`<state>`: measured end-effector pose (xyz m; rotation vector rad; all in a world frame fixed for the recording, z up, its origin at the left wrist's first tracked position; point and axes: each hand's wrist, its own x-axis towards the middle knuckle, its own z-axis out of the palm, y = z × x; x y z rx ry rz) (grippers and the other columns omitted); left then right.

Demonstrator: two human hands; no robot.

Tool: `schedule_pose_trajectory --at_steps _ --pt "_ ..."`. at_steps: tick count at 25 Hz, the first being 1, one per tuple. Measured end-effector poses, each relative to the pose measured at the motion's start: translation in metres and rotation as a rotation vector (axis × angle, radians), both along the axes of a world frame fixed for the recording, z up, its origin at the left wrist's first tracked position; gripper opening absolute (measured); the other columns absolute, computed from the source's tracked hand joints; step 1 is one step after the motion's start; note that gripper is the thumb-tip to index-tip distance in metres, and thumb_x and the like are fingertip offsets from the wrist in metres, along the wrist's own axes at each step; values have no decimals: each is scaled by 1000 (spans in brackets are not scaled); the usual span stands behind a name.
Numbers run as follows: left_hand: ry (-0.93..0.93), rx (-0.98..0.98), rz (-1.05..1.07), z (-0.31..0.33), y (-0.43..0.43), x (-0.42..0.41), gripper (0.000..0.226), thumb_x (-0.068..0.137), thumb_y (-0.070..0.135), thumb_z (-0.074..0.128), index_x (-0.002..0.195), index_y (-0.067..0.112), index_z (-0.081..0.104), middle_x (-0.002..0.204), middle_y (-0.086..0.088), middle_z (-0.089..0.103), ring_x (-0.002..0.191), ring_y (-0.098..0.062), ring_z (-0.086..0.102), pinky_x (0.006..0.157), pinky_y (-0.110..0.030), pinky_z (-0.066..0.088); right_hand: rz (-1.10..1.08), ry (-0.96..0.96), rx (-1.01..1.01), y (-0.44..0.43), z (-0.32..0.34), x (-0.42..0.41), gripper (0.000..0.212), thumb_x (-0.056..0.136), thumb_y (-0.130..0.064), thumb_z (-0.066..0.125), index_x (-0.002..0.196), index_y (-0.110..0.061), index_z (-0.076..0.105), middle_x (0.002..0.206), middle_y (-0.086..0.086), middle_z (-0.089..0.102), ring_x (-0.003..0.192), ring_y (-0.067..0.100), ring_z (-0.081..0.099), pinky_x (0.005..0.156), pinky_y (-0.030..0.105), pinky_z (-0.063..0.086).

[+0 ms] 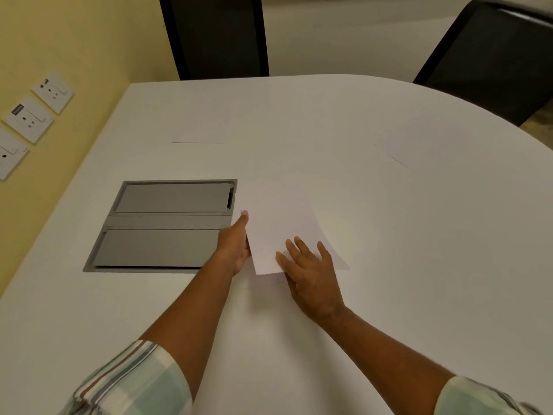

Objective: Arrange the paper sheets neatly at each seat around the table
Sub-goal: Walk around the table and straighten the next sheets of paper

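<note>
The white surface (pixel 299 324) fills most of the view, rounded at its far right end. Two dark chairs stand at its far edge, one chair (pixel 215 37) straight ahead and another chair (pixel 490 61) to the right. A grey cable hatch (pixel 167 226) is set flush into the surface on the left.

The paper sheet (pixel 278 223) in hand lies near the middle, just beside the hatch and skewed to the surface edge. Its right side seems to be raised, since it casts a shadow. A second sheet (pixel 199 130) lies faintly before the near chair, and a third sheet (pixel 419 145) lies before the right one.

The left hand (pixel 236 244) holds the sheet's left edge, thumb along it. Its fingers are hidden, so the grip underneath cannot be told. The right hand (pixel 311 274) lies flat with fingers spread on the lower right corner.

The sheet is likely light, floppy and easily creased, and it will slide readily on this smooth top. It is best taken at opposite edges, or pushed flat under the palm to square it.
</note>
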<state>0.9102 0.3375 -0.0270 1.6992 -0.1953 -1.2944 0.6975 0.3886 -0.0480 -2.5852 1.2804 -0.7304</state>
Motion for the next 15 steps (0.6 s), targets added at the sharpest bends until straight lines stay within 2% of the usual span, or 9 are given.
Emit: schedule_pose_trajectory --at_steps 2,4,6,7,9,11,13,15 --pt "25 -23 -26 4 7 -7 27 101 22 69 125 9 69 114 -11 79 96 -29 78 76 -39 66 77 68 -15 14 5 -10 42 94 -24 75 134 -19 67 147 12 61 139 34 55 114 67 37" --pt "-35 -40 -75 9 15 -15 42 98 -3 64 139 10 62 125 -14 74 98 -29 76 72 -37 65 142 108 15 27 9 -21 41 103 -40 61 139 -20 63 152 8 56 145 29 49 117 65 35" --pt "-69 -63 -98 16 24 -24 55 96 -11 61 145 13 58 122 -11 73 98 -27 75 69 -35 65 114 59 106 38 16 -34 60 105 -60 44 146 -18 57 156 4 53 148 22 44 121 59 31" --pt "-73 -87 -109 19 29 -28 56 95 -12 61 145 14 58 118 -8 75 97 -26 76 69 -34 65 48 -26 154 39 20 -41 65 104 -63 43 148 -15 55 155 4 54 147 21 45 122 54 32" --pt "-58 -147 -145 27 40 -33 56 94 -12 62 143 16 60 108 -5 80 94 -26 79 71 -34 65 -190 -246 260 33 31 -54 62 104 -51 52 148 -8 53 152 9 57 141 24 51 119 47 38" --pt "-22 -210 -190 36 53 -40 52 95 -9 63 140 18 61 106 -3 83 97 -26 80 76 -36 66 -423 -391 493 22 44 -71 61 105 -39 56 155 -6 43 158 13 49 145 28 46 121 45 36" --pt "34 -276 -210 46 65 -47 45 98 -6 62 135 19 64 113 -6 82 103 -28 79 81 -36 66 -539 -486 759 12 52 -89 67 105 -40 55 161 -9 31 164 11 40 150 28 39 124 45 32" --pt "86 -333 -194 54 76 -57 39 100 -6 60 128 21 67 115 -7 81 104 -27 79 80 -33 66 -612 -626 968 10 57 -106 64 104 -42 58 158 -14 37 156 9 50 142 29 49 119 45 40"
